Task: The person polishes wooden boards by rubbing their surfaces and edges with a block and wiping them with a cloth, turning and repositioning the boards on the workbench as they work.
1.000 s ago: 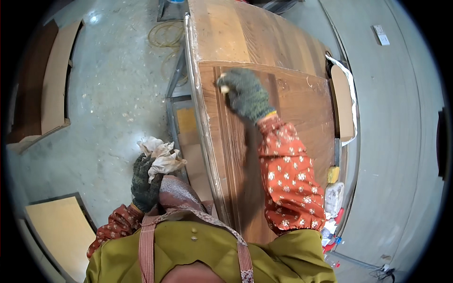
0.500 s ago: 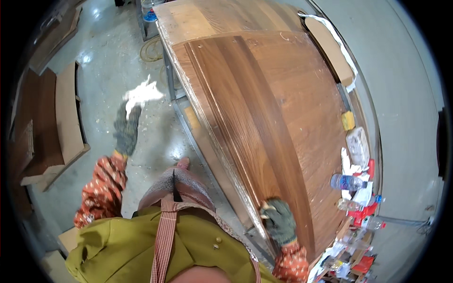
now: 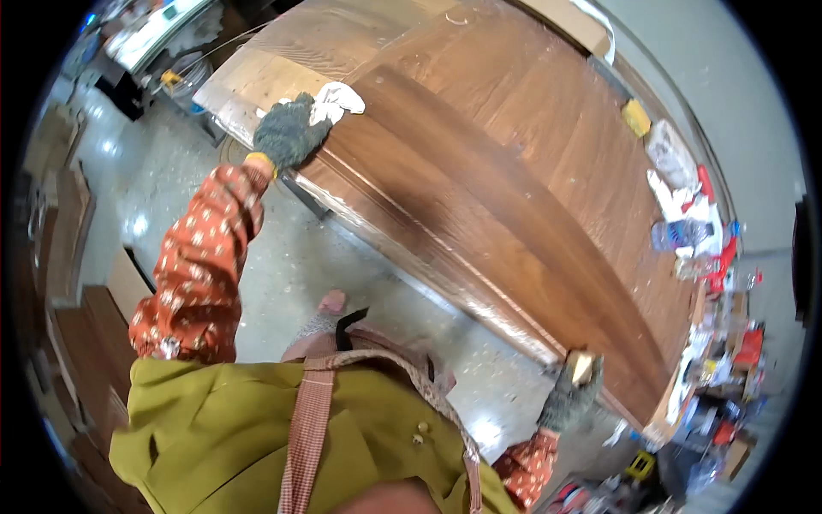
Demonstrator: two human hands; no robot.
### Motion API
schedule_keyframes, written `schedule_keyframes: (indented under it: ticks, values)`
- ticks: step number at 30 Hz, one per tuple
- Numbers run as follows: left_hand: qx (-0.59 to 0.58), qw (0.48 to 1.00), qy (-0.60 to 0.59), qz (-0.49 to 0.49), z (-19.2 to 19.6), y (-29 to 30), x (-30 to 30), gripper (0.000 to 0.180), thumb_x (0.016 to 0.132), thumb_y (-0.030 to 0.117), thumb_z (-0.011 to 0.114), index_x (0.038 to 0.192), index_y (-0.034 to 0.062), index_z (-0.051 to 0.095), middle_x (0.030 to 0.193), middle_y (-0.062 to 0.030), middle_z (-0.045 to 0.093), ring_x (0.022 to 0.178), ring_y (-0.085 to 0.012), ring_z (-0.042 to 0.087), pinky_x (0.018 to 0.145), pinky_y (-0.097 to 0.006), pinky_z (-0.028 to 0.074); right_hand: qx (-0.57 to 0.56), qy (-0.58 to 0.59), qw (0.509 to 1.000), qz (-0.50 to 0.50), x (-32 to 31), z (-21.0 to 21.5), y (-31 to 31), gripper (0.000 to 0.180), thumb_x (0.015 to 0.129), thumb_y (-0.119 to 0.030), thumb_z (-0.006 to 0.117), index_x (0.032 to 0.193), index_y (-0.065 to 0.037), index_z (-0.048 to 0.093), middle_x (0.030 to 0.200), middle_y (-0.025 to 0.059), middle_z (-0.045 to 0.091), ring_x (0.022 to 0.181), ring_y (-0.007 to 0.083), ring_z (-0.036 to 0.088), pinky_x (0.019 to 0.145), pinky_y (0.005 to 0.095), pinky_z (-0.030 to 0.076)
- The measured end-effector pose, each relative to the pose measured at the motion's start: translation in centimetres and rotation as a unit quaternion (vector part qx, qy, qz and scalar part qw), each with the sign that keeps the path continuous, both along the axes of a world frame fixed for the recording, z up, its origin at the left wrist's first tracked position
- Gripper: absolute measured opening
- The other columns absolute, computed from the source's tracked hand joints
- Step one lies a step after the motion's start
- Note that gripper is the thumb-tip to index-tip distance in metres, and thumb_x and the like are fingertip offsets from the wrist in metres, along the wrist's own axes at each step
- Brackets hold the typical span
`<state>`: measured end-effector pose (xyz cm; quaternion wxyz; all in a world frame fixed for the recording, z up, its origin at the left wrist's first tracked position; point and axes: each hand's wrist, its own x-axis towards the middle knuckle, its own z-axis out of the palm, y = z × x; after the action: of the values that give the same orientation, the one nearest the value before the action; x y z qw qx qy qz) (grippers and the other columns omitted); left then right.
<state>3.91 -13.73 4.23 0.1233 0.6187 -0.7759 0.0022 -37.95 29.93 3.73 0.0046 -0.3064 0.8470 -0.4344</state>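
1. Left hand [image 3: 289, 133] grips a white cloth [image 3: 339, 100] at the wooden panel's [image 3: 479, 197] upper-left end.
2. Wooden panel lies flat, long axis slanting upper left to lower right.
3. Right hand [image 3: 572, 397] curls round a pale block [image 3: 583, 368] at its near edge.

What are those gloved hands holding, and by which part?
The left hand holds a white cloth by one side, the rest sticking out. Whether the right hand grips the small pale piece there cannot be told.
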Motion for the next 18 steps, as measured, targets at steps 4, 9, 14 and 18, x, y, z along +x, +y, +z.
schedule_keyframes:
  ticks: [4, 9, 14, 18]
  values:
    - [0.046, 0.99, 0.065, -0.118, 3.0, 2.0, 0.6, 0.049, 0.085, 0.044, 0.063, 0.108, 0.0018, 0.06, 0.087, -0.022, 0.066, 0.083, -0.0398, 0.062, 0.074, -0.047, 0.049, 0.052, 0.125, 0.984, 0.112, 8.9, 0.9, -7.5, 0.053, 0.083, -0.02, 0.073, 0.129, -0.005, 0.053, 0.123, 0.0182, 0.058, 0.111, 0.0299, 0.057, 0.098, 0.0415, 0.045]
    - [0.228, 0.936, 0.192, -0.187, 2.2, 1.1, 2.9, 0.039, 0.088, 0.033, 0.065, 0.116, 0.0056, 0.062, 0.097, -0.0163, 0.067, 0.092, -0.0256, 0.065, 0.082, -0.037, 0.05, 0.095, 0.201, 0.907, 0.359, 20.3, 2.2, -20.8, 0.05, 0.078, -0.019, 0.07, 0.124, -0.006, 0.056, 0.113, 0.0152, 0.06, 0.104, 0.0346, 0.057, 0.091, 0.0463, 0.046]
    - [0.272, 0.843, 0.455, -0.096, 1.2, -2.0, 5.9, 0.029, 0.091, 0.021, 0.062, 0.117, 0.0107, 0.064, 0.111, -0.0086, 0.064, 0.105, -0.0192, 0.059, 0.086, -0.03, 0.049, 0.039, 0.203, 0.846, 0.492, 30.4, 1.1, -33.3, 0.029, 0.081, -0.006, 0.059, 0.109, -0.005, 0.058, 0.103, 0.0164, 0.057, 0.089, 0.0342, 0.057, 0.076, 0.0467, 0.048]
    - [0.237, 0.847, 0.465, -0.098, 2.0, -2.8, 8.1, 0.045, 0.091, 0.027, 0.063, 0.126, 0.0004, 0.056, 0.119, -0.0089, 0.06, 0.106, -0.0142, 0.055, 0.092, -0.026, 0.043, 0.058, 0.188, 0.845, 0.498, 30.1, 2.3, -32.7, 0.043, 0.078, -0.005, 0.06, 0.12, -0.012, 0.06, 0.104, 0.0135, 0.06, 0.092, 0.0319, 0.059, 0.077, 0.0434, 0.05]
